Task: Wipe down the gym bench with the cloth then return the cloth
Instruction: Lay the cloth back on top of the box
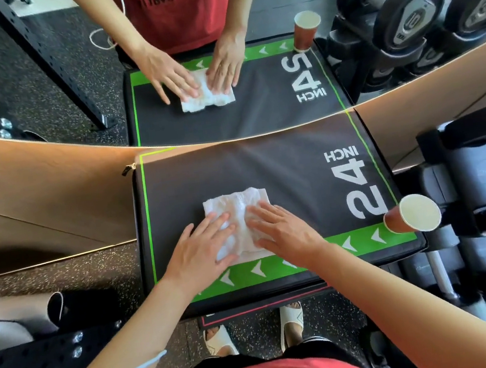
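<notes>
1. Pressing flat on the crumpled white cloth (237, 215), the left hand (204, 250) lies with fingers straight and spread, palm down, covering the cloth's near left part.
2. The right hand (281, 228) does the same on the cloth's right part, fingers straight and slightly fanned; neither hand curls round or pinches the fabric.
3. That one cloth sits on the black padded gym bench top with green edging and a white "24 INCH" print (279, 163), toward its near edge, just touching the green arrow strip.
4. One orange paper cup with a white inside (412, 214) stands at the bench's near right corner, well apart from the cloth.
5. A wall mirror (65, 68) along the bench's far edge repeats the two hands, cloth and cup.
6. Black dumbbells on a rack (482, 183) fill the right side; their count cannot be told.
7. Two feet in white sandals (290, 321) stand on speckled floor below the bench.
</notes>
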The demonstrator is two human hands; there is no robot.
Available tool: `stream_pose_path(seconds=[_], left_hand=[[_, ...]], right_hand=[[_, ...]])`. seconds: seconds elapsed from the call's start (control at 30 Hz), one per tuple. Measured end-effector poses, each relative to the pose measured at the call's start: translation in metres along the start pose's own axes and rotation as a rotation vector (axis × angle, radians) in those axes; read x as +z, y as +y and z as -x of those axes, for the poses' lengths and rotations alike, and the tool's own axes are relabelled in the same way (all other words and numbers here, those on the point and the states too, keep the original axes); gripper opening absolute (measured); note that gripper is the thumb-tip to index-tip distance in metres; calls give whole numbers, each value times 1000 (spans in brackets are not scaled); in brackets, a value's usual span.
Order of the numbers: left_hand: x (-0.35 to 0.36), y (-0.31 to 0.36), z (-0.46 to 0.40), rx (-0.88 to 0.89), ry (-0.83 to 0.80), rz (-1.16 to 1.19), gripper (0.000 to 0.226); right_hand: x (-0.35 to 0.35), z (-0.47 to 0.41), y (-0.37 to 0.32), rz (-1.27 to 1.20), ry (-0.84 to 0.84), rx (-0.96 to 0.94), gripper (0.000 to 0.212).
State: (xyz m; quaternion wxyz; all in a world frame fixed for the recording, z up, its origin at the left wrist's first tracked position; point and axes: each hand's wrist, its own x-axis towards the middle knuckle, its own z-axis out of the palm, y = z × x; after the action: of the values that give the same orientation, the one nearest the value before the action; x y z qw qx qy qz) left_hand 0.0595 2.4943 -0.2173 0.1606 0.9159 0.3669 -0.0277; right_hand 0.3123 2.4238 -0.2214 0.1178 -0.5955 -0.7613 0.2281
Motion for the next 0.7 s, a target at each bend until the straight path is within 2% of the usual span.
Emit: stream_pose_path(seconds=[0.4, 0.7], left_hand=[[-41, -122, -8, -90, 34, 33, 65], [-57, -148, -22, -124, 63, 99, 59]], right_hand=[[8, -129, -42, 61, 7, -53, 49], [5, -166, -53, 77, -12, -21, 48]])
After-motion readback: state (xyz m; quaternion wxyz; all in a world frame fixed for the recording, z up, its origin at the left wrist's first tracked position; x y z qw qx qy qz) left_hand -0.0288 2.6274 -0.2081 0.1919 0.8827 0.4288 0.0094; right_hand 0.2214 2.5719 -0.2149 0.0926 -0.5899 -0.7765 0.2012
